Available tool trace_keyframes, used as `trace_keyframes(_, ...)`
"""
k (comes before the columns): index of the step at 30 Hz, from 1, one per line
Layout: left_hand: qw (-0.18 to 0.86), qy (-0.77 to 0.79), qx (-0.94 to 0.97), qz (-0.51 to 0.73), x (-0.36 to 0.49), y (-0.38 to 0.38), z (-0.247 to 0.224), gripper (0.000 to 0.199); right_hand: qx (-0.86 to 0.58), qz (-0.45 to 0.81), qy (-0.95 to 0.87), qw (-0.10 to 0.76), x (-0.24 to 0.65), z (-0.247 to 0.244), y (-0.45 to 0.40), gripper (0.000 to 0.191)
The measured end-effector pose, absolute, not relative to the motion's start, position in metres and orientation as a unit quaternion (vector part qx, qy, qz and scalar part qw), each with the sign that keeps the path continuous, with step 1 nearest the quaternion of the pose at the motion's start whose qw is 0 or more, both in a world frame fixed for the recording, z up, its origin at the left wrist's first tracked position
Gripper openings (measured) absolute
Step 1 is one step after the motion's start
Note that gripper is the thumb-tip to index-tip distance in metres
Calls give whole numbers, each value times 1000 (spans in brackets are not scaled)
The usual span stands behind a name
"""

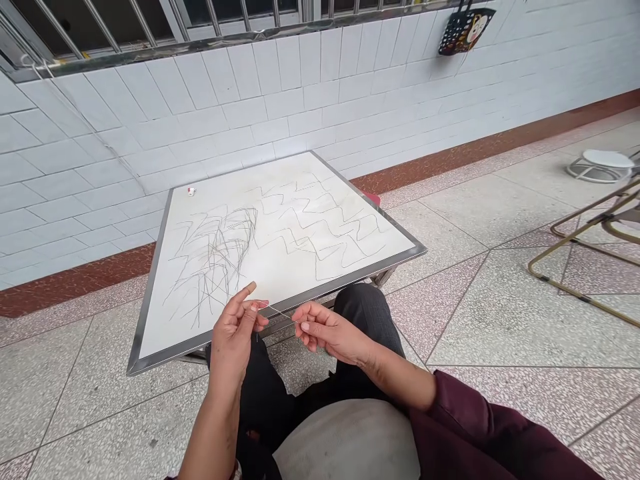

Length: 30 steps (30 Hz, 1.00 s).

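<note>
A thin wire (280, 311), pale where it catches light, runs between my two hands just over the table's near edge. My left hand (234, 328) pinches one end between thumb and fingers, its index finger raised. On the other end, the thumb and fingertips of my right hand (330, 332) are closed. Many thin dark bent strands lie on the white tabletop (280, 287). At the left they cross in a tangled heap (225, 243); toward the right, zigzag strands (335, 227) lie spread apart.
A tiny white and red object (191, 191) sits near the table's far left corner. Behind stands a white tiled wall (280, 100) with a barred window and a hanging basket (466, 31). To the right are a folding chair frame (575, 287) and a white stool (603, 162).
</note>
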<state>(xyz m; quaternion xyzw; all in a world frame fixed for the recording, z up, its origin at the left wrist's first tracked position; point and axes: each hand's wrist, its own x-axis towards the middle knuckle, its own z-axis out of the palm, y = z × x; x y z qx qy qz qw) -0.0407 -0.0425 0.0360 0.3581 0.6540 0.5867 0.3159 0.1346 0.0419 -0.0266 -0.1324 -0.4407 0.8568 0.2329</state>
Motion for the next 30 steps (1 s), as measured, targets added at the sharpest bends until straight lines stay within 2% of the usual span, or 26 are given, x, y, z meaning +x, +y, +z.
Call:
trace_keyframes(4, 310, 641, 364, 601, -42, -42, 35, 47, -143, 826, -479, 261, 132, -26, 40, 31)
trace_keyframes(9, 270, 649, 363, 612, -41, -44, 35, 35, -160, 784, -518, 302, 132, -22, 38, 27)
trace_keyframes(13, 249, 653, 357, 620, -38, -45, 36, 30, -158, 784, -498, 335, 132, -20, 37, 27)
trace_keyframes(20, 239, 649, 363, 624, -35, -44, 37, 31, -137, 822, -428, 350, 130, -20, 34, 27)
trace_keyframes(30, 247, 635, 354, 640, -34, -43, 38, 29, -167, 768, -492, 373, 131, -17, 32, 24)
